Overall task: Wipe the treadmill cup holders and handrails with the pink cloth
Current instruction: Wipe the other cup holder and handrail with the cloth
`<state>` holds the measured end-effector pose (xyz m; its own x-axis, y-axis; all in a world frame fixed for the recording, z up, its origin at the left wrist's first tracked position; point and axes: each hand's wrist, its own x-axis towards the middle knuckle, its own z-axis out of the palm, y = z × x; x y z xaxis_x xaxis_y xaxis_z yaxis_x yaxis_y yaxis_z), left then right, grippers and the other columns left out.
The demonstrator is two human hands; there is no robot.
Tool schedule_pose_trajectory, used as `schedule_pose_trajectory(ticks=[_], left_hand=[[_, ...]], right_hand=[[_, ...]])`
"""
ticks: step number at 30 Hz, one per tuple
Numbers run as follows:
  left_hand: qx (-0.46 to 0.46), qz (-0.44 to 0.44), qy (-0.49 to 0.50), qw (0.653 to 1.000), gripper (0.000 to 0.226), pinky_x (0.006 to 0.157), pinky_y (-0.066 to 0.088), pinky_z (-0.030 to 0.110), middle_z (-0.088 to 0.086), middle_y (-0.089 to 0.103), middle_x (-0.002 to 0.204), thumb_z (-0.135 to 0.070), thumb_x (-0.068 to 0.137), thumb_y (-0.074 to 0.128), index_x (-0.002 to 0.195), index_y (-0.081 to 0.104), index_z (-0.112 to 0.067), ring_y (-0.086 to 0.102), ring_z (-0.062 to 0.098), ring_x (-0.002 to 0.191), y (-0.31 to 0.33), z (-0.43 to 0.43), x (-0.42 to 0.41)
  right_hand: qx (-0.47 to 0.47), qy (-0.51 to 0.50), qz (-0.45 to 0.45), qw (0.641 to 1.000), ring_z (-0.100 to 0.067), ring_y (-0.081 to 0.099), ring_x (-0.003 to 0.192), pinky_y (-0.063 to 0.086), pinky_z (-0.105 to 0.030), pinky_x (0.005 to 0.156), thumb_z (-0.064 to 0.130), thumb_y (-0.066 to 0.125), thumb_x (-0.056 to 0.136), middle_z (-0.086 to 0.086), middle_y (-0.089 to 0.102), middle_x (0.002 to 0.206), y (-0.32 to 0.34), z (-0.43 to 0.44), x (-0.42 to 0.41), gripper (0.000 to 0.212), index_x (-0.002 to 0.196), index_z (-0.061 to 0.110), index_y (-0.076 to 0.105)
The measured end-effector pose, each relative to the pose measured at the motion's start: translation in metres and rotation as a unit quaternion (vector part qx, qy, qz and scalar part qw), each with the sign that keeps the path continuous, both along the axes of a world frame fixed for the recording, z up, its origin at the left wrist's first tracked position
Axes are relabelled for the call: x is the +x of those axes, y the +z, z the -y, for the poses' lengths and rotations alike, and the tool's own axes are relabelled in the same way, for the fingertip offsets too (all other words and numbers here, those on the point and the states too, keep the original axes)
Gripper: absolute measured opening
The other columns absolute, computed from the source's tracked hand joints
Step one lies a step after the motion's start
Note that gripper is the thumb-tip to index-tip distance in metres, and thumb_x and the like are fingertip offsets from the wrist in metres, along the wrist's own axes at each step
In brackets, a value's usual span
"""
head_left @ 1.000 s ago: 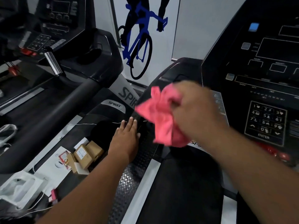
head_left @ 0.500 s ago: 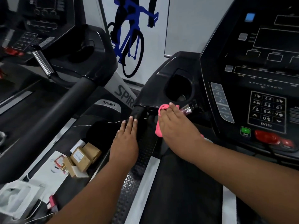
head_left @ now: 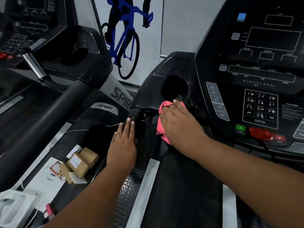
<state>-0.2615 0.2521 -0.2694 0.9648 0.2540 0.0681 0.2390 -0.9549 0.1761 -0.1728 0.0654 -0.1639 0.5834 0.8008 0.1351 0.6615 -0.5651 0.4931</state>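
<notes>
The pink cloth (head_left: 162, 127) lies bunched under my right hand (head_left: 179, 127), pressed on the black console just below the round cup holder (head_left: 175, 87). My fingers are spread flat over the cloth, their tips at the cup holder's lower rim. My left hand (head_left: 123, 142) rests flat, fingers together, on the black side handrail (head_left: 141, 145) to the left of the cloth, and holds nothing.
The control panel with keypad (head_left: 259, 106), green start button (head_left: 240, 128) and red stop key (head_left: 260, 134) is just right of my right hand. A second treadmill's handrail (head_left: 49, 116) runs at the left. Small cardboard boxes (head_left: 80, 163), papers and white packaging (head_left: 14, 206) lie below left.
My right hand came down from mid-air with the cloth onto the console below the cup holder, then slid slightly toward its rim. My left hand has stayed on the handrail.
</notes>
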Motion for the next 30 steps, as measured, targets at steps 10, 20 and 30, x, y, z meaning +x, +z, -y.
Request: schedule_pose_trajectory(ticks=[10,20,30], left_hand=[[0.003,0.01,0.004,1.0,0.063,0.122,0.011,0.04,-0.003,-0.016,0.162,-0.035,0.105,0.023,0.154,-0.013,-0.019,-0.01,0.019,0.151,-0.007,0.0,0.001],[0.011,0.002,0.008,1.0,0.065,0.122,0.01,0.04,-0.002,-0.015,0.163,-0.03,0.103,0.025,0.154,-0.012,-0.017,-0.01,0.019,0.151,-0.006,0.001,0.001],[0.017,0.0,0.008,1.0,0.064,0.122,0.01,0.039,-0.002,-0.012,0.164,-0.032,0.103,0.025,0.155,-0.009,-0.017,-0.007,0.019,0.151,-0.004,0.001,0.001]], right_hand=[[0.047,-0.001,-0.027,0.999,-0.041,0.042,0.131,0.02,-0.051,0.119,0.02,0.029,0.091,-0.023,0.049,0.139,-0.007,0.023,-0.014,0.054,0.137,-0.002,0.049],[0.107,-0.029,-0.026,0.994,-0.036,0.044,0.127,0.024,-0.047,0.117,0.014,0.037,0.09,-0.019,0.051,0.134,0.002,0.027,-0.002,0.049,0.135,0.001,0.05],[0.067,0.0,-0.047,0.997,-0.033,0.05,0.107,0.04,-0.044,0.099,0.021,0.027,0.089,-0.016,0.055,0.119,-0.003,-0.007,0.007,0.045,0.122,0.005,0.054]])
